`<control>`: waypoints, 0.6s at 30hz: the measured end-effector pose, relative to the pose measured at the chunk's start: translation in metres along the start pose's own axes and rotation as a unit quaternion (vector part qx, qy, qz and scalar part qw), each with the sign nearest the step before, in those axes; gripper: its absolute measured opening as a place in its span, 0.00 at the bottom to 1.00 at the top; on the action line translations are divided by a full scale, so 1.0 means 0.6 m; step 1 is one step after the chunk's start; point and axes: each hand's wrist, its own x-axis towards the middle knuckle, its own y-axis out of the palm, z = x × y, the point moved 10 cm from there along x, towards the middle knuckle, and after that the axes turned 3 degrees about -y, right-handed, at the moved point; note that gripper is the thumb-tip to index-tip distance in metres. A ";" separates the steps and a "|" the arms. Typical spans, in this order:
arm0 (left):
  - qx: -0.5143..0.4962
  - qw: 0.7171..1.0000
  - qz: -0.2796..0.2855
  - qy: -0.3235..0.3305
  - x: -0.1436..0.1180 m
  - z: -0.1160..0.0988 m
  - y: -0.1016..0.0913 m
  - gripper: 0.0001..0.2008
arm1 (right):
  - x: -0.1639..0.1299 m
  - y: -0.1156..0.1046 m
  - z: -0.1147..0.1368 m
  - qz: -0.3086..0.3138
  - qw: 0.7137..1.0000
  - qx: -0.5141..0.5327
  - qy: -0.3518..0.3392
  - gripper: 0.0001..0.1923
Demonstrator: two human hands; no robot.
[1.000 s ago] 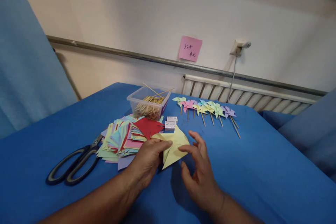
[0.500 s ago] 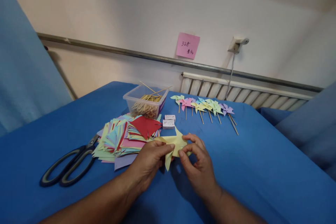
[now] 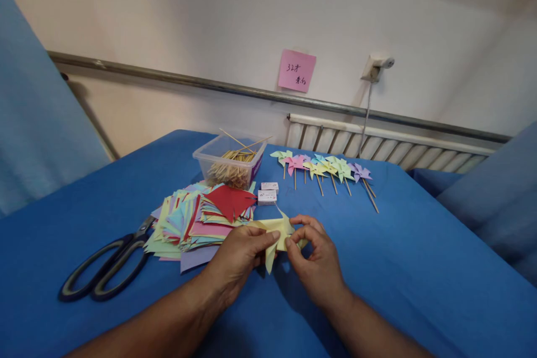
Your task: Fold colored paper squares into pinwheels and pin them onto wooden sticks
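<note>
A yellow paper pinwheel (image 3: 272, 254), with points folded inward, is held up over the blue cloth between both hands. My left hand (image 3: 238, 254) grips its left side, thumb on top and fingers underneath. My right hand (image 3: 315, 257) pinches its right edge between thumb and fingers. Left of my left hand lies a stack of coloured cut paper (image 3: 197, 221) with a red piece (image 3: 229, 201) on top. Just beyond the pinwheel sit two small white boxes (image 3: 267, 197). What my fingers hold behind the paper is hidden.
Large dark-handled scissors (image 3: 107, 265) lie at the left, tips beside the paper stack. A clear plastic box (image 3: 201, 159) of thin wooden sticks stands at the back. Several finished pinwheels on sticks (image 3: 342, 168) lie at the back right. Behind are a radiator (image 3: 327, 137) and a wall.
My right fingers have drawn slightly closer on the pinwheel's right edge, and its upper point looks more folded over. The whole view has shifted a little.
</note>
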 end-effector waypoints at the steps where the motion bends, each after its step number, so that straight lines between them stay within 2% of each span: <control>1: 0.002 1.000 -0.003 -0.001 0.001 0.001 -0.001 0.10 | 0.000 0.001 0.000 0.003 1.000 -0.003 0.000 0.05; 14: 0.027 1.000 -0.016 0.004 0.004 0.002 -0.006 0.13 | -0.001 0.004 -0.004 0.008 1.000 -0.004 0.018 0.05; 18: 0.049 0.998 -0.026 0.017 0.002 -0.005 -0.009 0.14 | -0.002 0.004 -0.005 0.004 0.999 0.026 0.029 0.05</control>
